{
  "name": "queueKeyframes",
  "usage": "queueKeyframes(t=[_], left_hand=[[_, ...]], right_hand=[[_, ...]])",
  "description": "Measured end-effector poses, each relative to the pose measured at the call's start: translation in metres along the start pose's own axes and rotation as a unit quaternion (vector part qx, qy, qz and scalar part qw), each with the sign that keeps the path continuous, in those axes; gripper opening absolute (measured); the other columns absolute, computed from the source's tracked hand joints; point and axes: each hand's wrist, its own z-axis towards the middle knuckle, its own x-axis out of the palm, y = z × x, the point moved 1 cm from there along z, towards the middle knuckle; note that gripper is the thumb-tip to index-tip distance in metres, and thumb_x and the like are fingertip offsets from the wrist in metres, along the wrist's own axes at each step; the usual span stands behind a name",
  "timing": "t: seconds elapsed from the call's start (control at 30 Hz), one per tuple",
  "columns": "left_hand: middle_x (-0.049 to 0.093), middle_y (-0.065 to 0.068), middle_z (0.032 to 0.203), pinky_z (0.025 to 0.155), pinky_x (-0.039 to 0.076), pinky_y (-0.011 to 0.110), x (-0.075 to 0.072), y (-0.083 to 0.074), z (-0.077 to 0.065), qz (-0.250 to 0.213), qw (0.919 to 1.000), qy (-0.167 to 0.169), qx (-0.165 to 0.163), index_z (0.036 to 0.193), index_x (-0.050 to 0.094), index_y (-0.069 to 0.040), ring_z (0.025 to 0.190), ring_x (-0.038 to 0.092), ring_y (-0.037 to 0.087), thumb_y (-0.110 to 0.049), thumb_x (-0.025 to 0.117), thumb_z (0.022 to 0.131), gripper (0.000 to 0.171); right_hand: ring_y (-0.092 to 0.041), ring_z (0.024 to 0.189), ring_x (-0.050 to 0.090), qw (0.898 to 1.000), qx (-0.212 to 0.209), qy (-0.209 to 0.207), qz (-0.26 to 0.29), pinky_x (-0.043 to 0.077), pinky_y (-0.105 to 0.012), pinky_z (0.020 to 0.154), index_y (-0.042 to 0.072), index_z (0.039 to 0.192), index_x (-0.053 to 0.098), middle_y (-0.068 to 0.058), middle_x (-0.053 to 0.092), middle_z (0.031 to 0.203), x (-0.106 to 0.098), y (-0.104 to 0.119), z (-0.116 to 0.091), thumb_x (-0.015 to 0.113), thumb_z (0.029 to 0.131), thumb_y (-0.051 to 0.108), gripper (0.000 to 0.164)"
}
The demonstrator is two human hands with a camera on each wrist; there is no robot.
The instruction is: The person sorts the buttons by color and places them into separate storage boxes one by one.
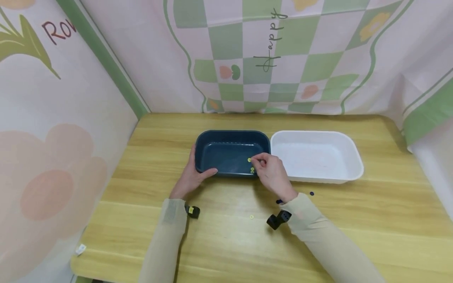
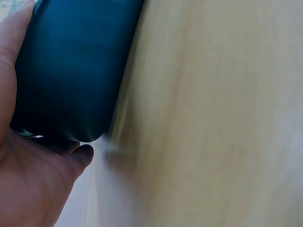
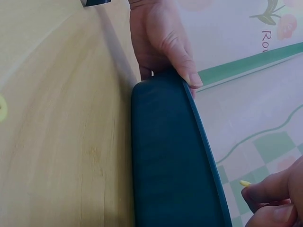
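Note:
My left hand (image 1: 190, 177) holds the left end of a dark blue basin (image 1: 230, 133), its thumb over the front rim and its fingers along the outer wall. Above the basin's right part, my right hand (image 1: 271, 173) pinches a small yellow button (image 1: 249, 160) between thumb and fingertips. The right wrist view shows that button (image 3: 245, 183) edge-on at the fingertips. Two more yellow buttons (image 1: 252, 170) appear inside the basin by its front right corner. Another yellow button (image 1: 251, 217) lies on the table in front of the basin.
A white basin (image 1: 316, 177) stands right beside the dark blue one. Dark blue buttons (image 1: 312, 193) lie on the wooden table (image 1: 219, 251) in front of it, partly hidden near the right sleeve. A printed cloth (image 1: 141, 59) hangs behind the table.

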Motion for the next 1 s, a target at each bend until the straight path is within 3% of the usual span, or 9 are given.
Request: queueKeyframes(t=[0.57,1.0], left_hand=[[0.000,-0.004,0.163,0.114,0.019,0.054,0.0012,0.0008,-0.0013,0.009,1.0000,-0.001,-0.003,0.154,-0.011,-0.037,0.147,0.012,0.028,-0.046,0.077,0.081,0.115],[-0.002,-0.005,0.162,0.115,0.017,0.053,0.0013,0.0012,-0.0014,0.008,1.0000,0.001,-0.003,0.156,-0.009,-0.031,0.147,0.009,0.025,-0.047,0.076,0.081,0.114]], right_hand=[[-0.020,0.054,0.042,1.000,0.010,-0.012,0.010,0.035,-0.030,0.053,0.005,0.104,0.071,-0.001,0.038,0.061,-0.0014,-0.0053,0.0015,0.057,0.099,0.022,0.022],[-0.021,0.054,0.042,0.999,0.018,-0.019,0.021,0.034,-0.030,0.051,0.005,0.106,0.071,-0.002,0.039,0.061,-0.0031,-0.0052,0.0017,0.058,0.099,0.023,0.023]])
